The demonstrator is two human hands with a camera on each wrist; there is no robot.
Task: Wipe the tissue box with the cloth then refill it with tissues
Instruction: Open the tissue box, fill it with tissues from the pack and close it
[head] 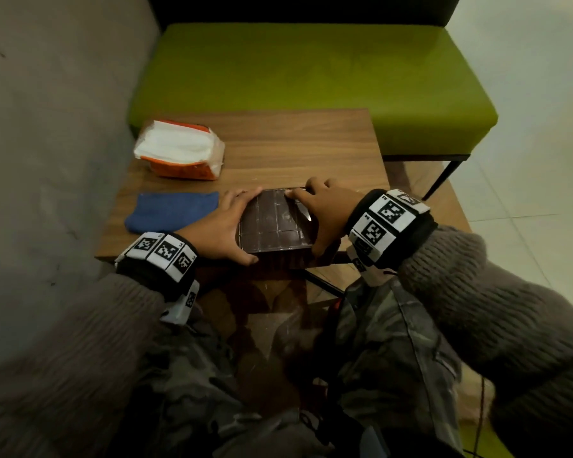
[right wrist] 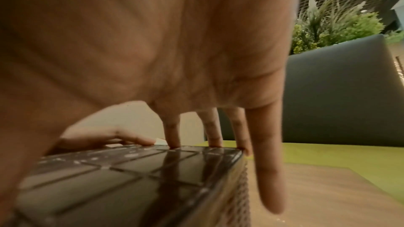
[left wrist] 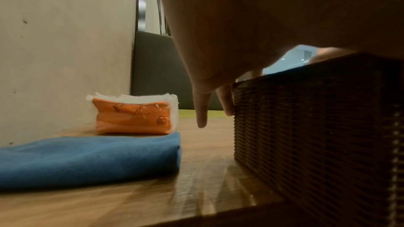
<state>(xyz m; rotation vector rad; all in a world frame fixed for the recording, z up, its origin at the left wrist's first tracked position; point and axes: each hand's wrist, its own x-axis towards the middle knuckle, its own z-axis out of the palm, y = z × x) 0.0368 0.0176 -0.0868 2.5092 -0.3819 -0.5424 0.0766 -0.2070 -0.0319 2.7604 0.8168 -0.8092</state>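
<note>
Tabletop tissue box (head: 275,226) between fingers (head: 242,196)

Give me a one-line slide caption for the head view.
Both hands, left hand and right hand, hold the dark tissue box beside the blue cloth and tissue pack.

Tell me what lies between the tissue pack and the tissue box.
Only bare wooden table lies between the tissue pack and the tissue box, shown in the head view; the blue cloth sits off to the side.
</note>
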